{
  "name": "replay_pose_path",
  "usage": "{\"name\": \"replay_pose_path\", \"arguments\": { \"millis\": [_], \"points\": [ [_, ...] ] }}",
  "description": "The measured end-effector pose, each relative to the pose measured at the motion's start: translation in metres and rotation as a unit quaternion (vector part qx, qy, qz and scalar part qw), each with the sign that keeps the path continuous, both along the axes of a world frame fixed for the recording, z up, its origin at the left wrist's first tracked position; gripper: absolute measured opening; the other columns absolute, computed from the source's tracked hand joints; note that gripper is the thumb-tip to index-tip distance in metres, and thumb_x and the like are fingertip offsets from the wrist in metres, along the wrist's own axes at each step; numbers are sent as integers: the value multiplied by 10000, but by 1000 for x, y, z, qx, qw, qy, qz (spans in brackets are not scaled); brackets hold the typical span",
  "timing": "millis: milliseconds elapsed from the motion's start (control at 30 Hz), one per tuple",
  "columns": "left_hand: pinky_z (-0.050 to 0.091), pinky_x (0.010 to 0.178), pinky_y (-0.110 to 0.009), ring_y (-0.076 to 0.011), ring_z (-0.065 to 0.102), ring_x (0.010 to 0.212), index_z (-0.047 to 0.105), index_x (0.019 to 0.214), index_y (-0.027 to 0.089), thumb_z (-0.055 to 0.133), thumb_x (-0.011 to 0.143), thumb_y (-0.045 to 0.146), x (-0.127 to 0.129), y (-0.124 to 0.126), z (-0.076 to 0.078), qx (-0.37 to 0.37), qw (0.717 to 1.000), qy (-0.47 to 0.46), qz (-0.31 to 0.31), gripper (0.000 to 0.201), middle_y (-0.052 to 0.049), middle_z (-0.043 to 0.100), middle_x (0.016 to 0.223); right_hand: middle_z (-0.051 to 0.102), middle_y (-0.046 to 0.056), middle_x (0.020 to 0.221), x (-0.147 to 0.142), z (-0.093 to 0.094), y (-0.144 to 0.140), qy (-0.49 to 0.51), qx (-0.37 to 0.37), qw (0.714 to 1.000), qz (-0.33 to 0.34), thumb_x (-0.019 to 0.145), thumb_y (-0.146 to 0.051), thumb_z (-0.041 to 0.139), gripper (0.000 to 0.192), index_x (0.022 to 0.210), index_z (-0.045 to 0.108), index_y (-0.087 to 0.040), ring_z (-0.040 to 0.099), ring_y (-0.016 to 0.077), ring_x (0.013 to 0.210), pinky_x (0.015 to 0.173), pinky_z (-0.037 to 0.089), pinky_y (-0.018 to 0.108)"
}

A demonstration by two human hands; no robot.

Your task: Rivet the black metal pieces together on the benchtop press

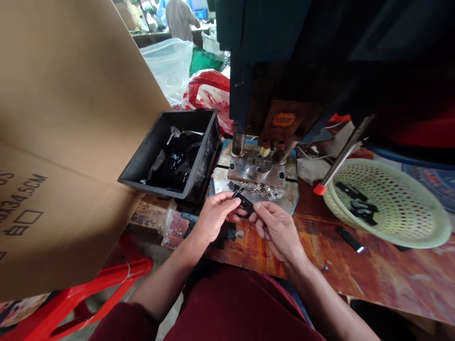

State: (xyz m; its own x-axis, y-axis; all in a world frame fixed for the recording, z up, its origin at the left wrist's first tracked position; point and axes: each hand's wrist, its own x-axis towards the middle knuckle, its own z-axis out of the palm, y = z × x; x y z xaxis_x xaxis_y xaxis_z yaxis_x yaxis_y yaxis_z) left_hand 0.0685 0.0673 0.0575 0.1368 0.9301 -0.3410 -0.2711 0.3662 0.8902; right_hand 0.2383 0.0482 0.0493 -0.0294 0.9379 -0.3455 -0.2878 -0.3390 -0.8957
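Black and flat, a small part sits pinched between the two hands just in front of the press, above the near edge of the bench. The left hand closes thumb and fingers on its left end; the right hand grips the right end with its fingertips, the other fingers curled under. Whether this is one piece or two being fitted together cannot be told at this size.

Just beyond the hands lies the steel die plate, with metal shavings heaped on its near edge. To the left stands a black bin holding more dark parts. To the right a pale basket holds a few pieces, and a red-tipped lever slants over its rim. One loose strip lies on the bench between hands and basket.

Risks, as judged from this position:
- The grip is light and at the very ends, so the part could slip and drop among the shavings or off the bench edge.
- Fingertips are near the shavings and the die, so a cut or a pinch is possible if they reach in carelessly.
- The lever stands close to the right forearm and could be knocked.
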Motion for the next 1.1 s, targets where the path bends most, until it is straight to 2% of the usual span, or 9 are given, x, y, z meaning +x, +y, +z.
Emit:
{"name": "replay_pose_path", "arguments": {
  "millis": [233, 333, 433, 500, 533, 600, 733, 867, 1100],
  "points": [
    [582, 560, -248, -207, 776, 696, 744, 1013, 104, 842, 816, 318, 0, 5, -2, -35, 999, -9, 23, 307, -90, 776, 797, 690, 7, 681, 12, -6, 5, -14, -8, 1000, 22, 807, -621, 787, 459, 875, 636, -194, 444, 52, 390, 347, 183, 182],
    [567, 561, -237, -178, 746, 653, 757, 1062, 101, 856, 801, 322, -1, 6, -2, -41, 999, -22, -15, 357, -69, 753, 745, 696, 9, 788, 20, -5, 9, -69, 57, 995, 42, 874, -603, 733, 415, 1015, 674, -218, 497, 76, 478, 400, 330, 201],
    [523, 537, -212, -111, 658, 557, 754, 1128, 130, 868, 776, 316, -1, 6, 0, -55, 994, -67, -68, 413, -12, 704, 692, 714, 63, 1081, 28, 1, 17, -184, 225, 951, 107, 932, -496, 710, 307, 1138, 728, -269, 666, 172, 872, 767, 578, 327],
    [491, 524, -202, -98, 634, 543, 728, 1183, 154, 863, 777, 324, 0, 6, 1, -63, 987, -103, -105, 461, 1, 698, 699, 690, 81, 1190, 33, 6, 23, -235, 308, 910, 149, 955, -448, 692, 213, 1060, 763, -276, 643, 230, 1122, 995, 539, 415],
    [472, 513, -200, -104, 640, 548, 711, 1203, 159, 857, 784, 340, 1, 6, 1, -66, 983, -112, -126, 479, -6, 706, 707, 687, 82, 1185, 35, 9, 26, -244, 321, 901, 162, 963, -441, 681, 196, 1001, 765, -268, 633, 240, 1154, 1028, 519, 429],
    [425, 479, -196, -120, 652, 549, 691, 1186, 155, 832, 813, 416, 1, 6, 2, -61, 983, -92, -149, 477, -35, 728, 723, 696, 61, 1049, 40, 12, 30, -242, 292, 910, 165, 981, -458, 649, 229, 938, 733, -250, 653, 216, 1017, 936, 540, 391],
    [400, 465, -192, -103, 644, 566, 702, 1077, 149, 734, 888, 596, -2, 7, 6, 8, 995, 25, -101, 486, -76, 758, 843, 647, -4, 777, 47, 17, 36, -239, 188, 929, 209, 966, -530, 641, 314, 897, 697, -229, 568, 150, 704, 656, 478, 282],
    [452, 501, -201, -105, 636, 594, 747, 957, 134, 787, 854, 513, -3, 10, 10, 18, 994, 55, -94, 395, -84, 758, 828, 677, 9, 786, 49, 21, 39, -238, 168, 933, 210, 920, -575, 674, 361, 890, 745, -223, 560, 149, 698, 614, 443, 265],
    [485, 499, -211, -122, 662, 594, 767, 926, 103, 797, 828, 348, -4, 15, 9, 3, 998, 40, -54, 266, -114, 780, 823, 685, 28, 790, 55, 10, 39, -204, 140, 963, 108, 935, -652, 634, 486, 1044, 746, -193, 543, 124, 642, 562, 409, 252]
  ]
}}
